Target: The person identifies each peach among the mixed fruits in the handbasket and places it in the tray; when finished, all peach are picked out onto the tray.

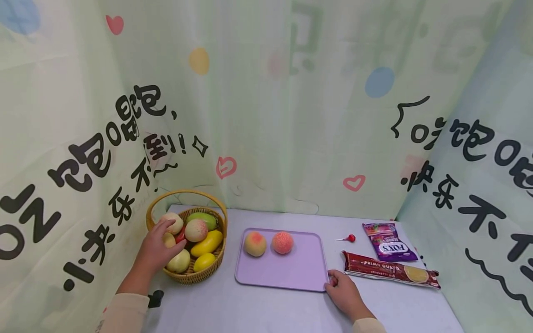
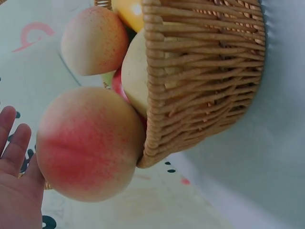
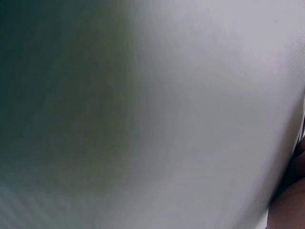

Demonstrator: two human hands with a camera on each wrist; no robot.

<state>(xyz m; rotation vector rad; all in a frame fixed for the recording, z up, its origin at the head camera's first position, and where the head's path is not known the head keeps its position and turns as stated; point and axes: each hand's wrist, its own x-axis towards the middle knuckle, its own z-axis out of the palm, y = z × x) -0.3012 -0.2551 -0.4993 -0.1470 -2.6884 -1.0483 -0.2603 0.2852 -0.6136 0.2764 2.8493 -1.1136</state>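
Observation:
My left hand (image 1: 156,247) is over the left side of a wicker basket (image 1: 190,278) filled with fruit. In the left wrist view its fingers (image 2: 16,148) are spread beside a large red-blushed peach (image 2: 90,143) at the basket's rim, not curled round it. Two more peaches (image 1: 171,223) (image 1: 196,230), yellow mangoes (image 1: 207,243) and a green fruit (image 1: 202,219) lie in the basket. At the near right corner of a purple tray (image 1: 283,276), my right hand (image 1: 344,295) grips the edge. The tray bears an orange peach (image 1: 255,244) and a pinker peach (image 1: 282,243).
Right of the tray lie a red lollipop (image 1: 351,238), a purple Fox's candy bag (image 1: 389,243) and a long dark-red snack packet (image 1: 391,269). Printed curtains (image 1: 266,138) enclose the white table (image 1: 216,310) at the back and sides.

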